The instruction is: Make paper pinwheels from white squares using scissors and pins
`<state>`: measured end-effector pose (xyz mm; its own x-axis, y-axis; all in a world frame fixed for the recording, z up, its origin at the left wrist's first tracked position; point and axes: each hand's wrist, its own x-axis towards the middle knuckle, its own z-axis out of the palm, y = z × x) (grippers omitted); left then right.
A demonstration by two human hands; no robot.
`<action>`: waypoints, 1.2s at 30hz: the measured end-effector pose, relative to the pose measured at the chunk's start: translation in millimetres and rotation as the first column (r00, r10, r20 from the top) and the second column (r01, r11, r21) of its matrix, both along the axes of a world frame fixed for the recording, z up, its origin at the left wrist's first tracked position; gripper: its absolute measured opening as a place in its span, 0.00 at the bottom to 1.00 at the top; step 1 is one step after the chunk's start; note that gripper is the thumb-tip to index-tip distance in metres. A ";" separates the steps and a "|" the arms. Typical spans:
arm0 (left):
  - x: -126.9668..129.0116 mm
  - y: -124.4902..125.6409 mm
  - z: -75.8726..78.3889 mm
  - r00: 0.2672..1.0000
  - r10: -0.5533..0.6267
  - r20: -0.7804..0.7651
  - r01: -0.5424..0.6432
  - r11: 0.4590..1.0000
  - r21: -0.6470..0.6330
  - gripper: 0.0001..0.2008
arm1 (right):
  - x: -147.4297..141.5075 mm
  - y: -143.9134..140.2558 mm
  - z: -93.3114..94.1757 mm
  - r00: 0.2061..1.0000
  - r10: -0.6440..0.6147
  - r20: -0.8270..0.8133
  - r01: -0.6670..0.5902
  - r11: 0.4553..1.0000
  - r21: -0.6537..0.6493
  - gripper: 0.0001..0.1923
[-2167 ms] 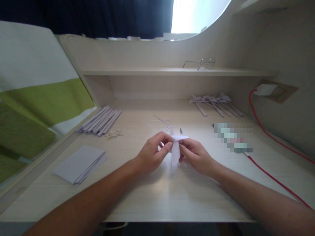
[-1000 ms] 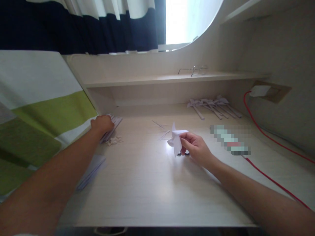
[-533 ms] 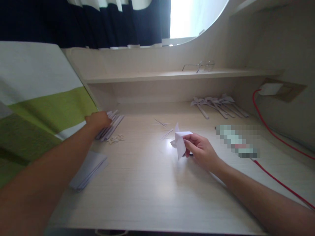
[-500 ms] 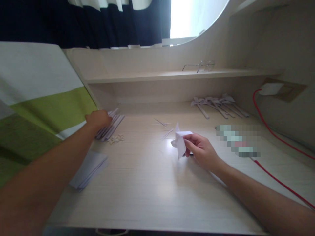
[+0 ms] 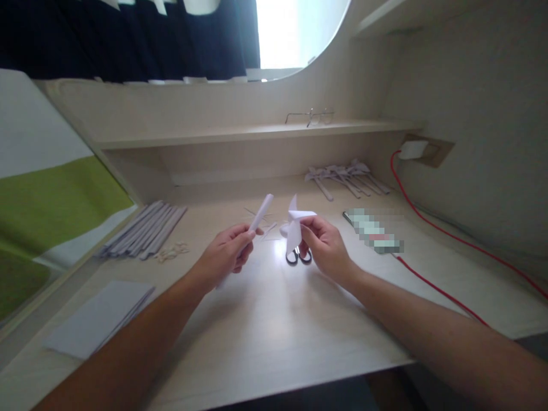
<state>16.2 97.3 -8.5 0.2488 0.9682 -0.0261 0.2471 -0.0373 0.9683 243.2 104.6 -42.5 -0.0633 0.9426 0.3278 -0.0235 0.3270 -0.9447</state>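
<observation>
Wood tabletop (image 5: 265, 342): spans the lower and middle frame beneath both hands.
Left hand (image 5: 229, 251): has come from the tube pile (image 5: 143, 231) at the left of the frame to the centre, bringing one white paper tube (image 5: 262, 211), so each hand now has a piece raised. Its grip is wrapped around the tube, thumb laid along it; the forearm slants in from the lower left.
Right hand (image 5: 327, 245): just right of centre, its grip pinching one side of a folded paper pinwheel (image 5: 294, 235) between thumb and fingers; the forearm slants in from the lower right.
Sheets (image 5: 100, 317): white, stacked at lower left, near the left forearm.
Pinwheel row (image 5: 331, 173): upper right of the frame, paper heads on tubes.
Phone (image 5: 372, 231): right of centre, its screen pixelated.
Tube tilt: upper end leaning right, near the pinwheel but apart from it.
Scissors (image 5: 291, 264): only the handles show clearly, beneath the pinwheel.
Bands (image 5: 172, 251): loose, just beside the tube pile.
Strips (image 5: 268, 231): thin, scattered at centre.
</observation>
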 end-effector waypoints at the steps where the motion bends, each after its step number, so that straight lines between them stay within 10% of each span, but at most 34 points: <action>1: 2.3 -3.0 -2.6 0.998 -0.034 0.061 0.036 0.999 -0.034 0.14 | -0.3 -0.5 0.3 1.000 0.003 -0.015 -0.003 1.000 0.007 0.16; 36: 4.7 -18.1 -23.9 0.976 -0.170 -0.140 0.187 0.976 0.116 0.18 | -3.1 -10.5 7.3 0.999 0.015 -0.032 -0.015 1.000 -0.002 0.14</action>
<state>20.9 79.2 -32.4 0.4204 0.9058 0.0523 0.3468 -0.2136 0.9133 240.1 94.1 -35.2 -0.0674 0.9424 0.3276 -0.0583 0.3241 -0.9442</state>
